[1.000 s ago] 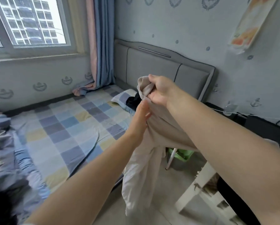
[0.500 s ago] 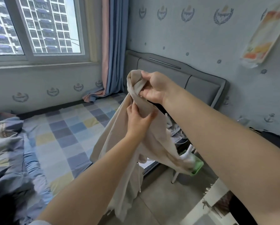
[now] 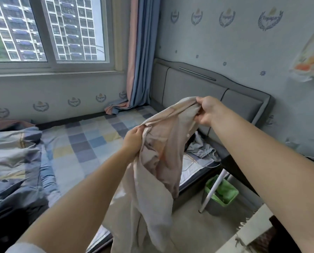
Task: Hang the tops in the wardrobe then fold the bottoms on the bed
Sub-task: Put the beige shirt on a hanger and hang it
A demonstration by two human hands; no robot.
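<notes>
Bedroom with crest-printed wallpaper, and the one head view looks down across a bed [image 3: 90,143] under a checked sheet, its grey padded headboard [image 3: 198,86] against the far wall. Before the headboard, both arms reach out over the bed's near edge holding a beige garment [image 3: 158,161] up in the air. The right hand [image 3: 206,111] pinches the fabric's top edge at the higher, farther end; the left hand [image 3: 133,139] grips the same edge lower and nearer the bed's middle. Between them the edge runs as a slanted line rising toward the headboard, and the rest of the cloth hangs straight down below the hands, past the mattress side toward the floor. So its long axis is vertical, with both hands at its top. I cannot tell whether it is a top or bottoms. A crumpled grey garment [image 3: 201,148] lies at the headboard's foot; a green bin [image 3: 223,194] stands on the floor below it.
</notes>
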